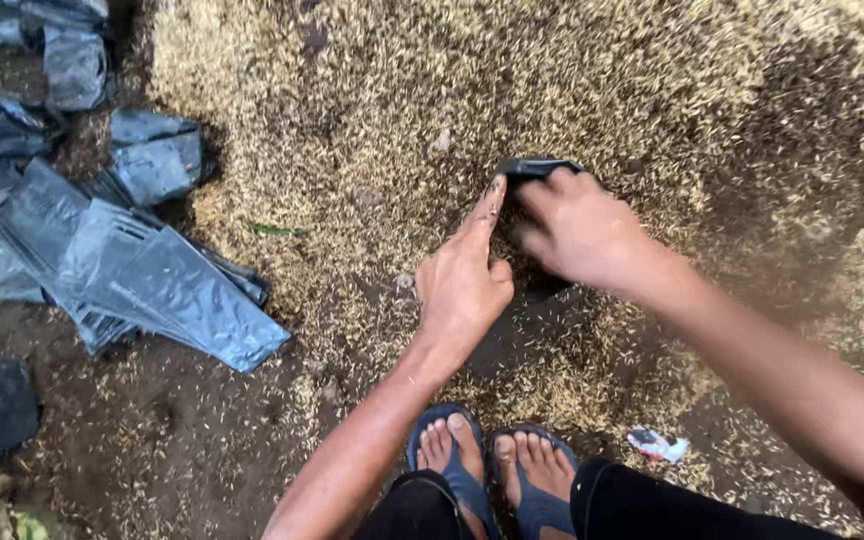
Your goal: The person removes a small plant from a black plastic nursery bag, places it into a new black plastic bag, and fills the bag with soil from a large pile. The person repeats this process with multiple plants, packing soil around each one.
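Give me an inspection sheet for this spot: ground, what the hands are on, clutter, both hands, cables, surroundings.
Surface: bare dark soil with a wide spread of pale husks over it.
Job's things: small black bag at the husk pile, mostly hidden by the hands.
Clutter: flat black plastic bags heaped at the left; small crumpled wrapper near the feet.
Hands: left hand holds the bag's edge with fingers extended; right hand sits on the bag's mouth, grip unclear.
Cables: nothing seen.
Surroundings: person's feet in blue sandals; green leaf on the husks.
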